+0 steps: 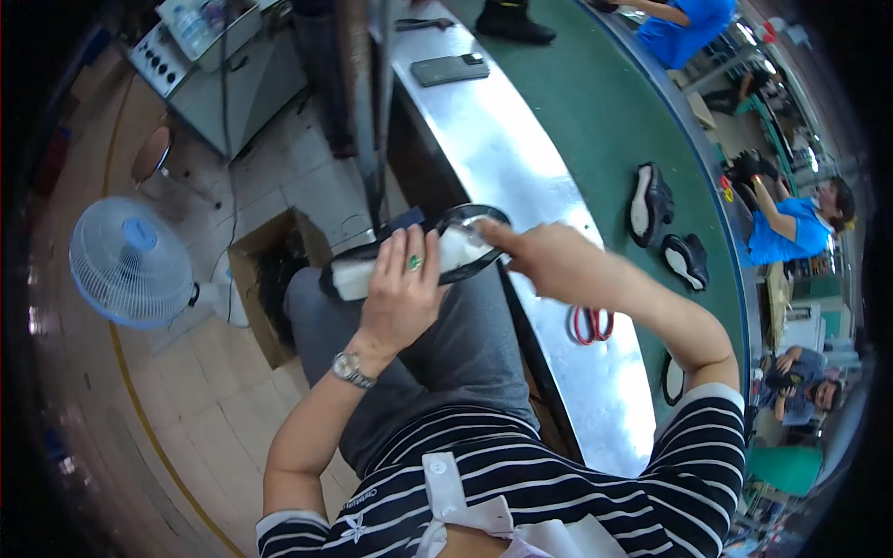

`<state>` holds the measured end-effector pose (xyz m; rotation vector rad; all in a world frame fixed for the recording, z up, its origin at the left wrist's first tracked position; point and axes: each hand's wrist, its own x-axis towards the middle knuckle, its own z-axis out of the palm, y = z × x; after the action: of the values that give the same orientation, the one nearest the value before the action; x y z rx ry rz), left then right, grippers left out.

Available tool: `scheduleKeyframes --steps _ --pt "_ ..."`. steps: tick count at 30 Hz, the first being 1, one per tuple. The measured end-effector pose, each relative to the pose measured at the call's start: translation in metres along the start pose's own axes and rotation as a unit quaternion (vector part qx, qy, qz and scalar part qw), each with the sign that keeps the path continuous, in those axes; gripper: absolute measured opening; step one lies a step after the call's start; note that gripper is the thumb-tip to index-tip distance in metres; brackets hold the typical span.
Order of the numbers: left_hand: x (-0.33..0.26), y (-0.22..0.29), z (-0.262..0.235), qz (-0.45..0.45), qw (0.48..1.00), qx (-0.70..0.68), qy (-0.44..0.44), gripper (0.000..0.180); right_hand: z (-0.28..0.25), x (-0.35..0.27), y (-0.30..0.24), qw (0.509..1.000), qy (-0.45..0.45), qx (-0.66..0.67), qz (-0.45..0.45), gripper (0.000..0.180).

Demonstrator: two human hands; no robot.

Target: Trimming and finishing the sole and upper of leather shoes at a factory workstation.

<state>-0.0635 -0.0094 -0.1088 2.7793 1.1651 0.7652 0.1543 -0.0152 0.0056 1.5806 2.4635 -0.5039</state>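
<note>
The green belt (pixel 584 149) runs far along my feed, with the shiny metal ledge (pixel 507 139) bordering it on the person's side. Near that ledge, above the lap, is the black-and-white shoe piece (pixel 458 247), its pale face up. I see the left hand (pixel 406 286) clamped over it, fingers laid across the white. The right hand (pixel 549 260) is curled at the far right rim; I can't tell whether it grips anything. I'd judge that steady left pressure, close to where the right fingers work, stops the piece twisting, with light strokes following the rim. Red-handled scissors (pixel 593 325) lie on the ledge.
</note>
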Motion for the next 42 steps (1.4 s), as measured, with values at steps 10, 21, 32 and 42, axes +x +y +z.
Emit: scheduleKeyframes --steps 10,21,32,42 --pt "0.004 -0.002 0.010 -0.008 0.999 0.030 0.023 0.066 0.001 0.022 -0.007 0.962 0.082 0.246 0.087 0.054" --pt "0.006 0.003 0.007 -0.015 0.998 0.066 0.011 0.066 0.020 0.023 -0.012 0.898 0.216 0.351 0.155 0.059" --pt "0.013 0.005 0.013 -0.014 0.997 0.054 0.049 0.040 0.039 0.032 -0.011 0.979 0.119 0.094 0.133 0.059" --pt "0.009 0.003 0.015 -0.029 0.997 0.064 0.034 0.062 0.022 0.034 -0.025 0.990 0.104 0.051 0.086 0.066"
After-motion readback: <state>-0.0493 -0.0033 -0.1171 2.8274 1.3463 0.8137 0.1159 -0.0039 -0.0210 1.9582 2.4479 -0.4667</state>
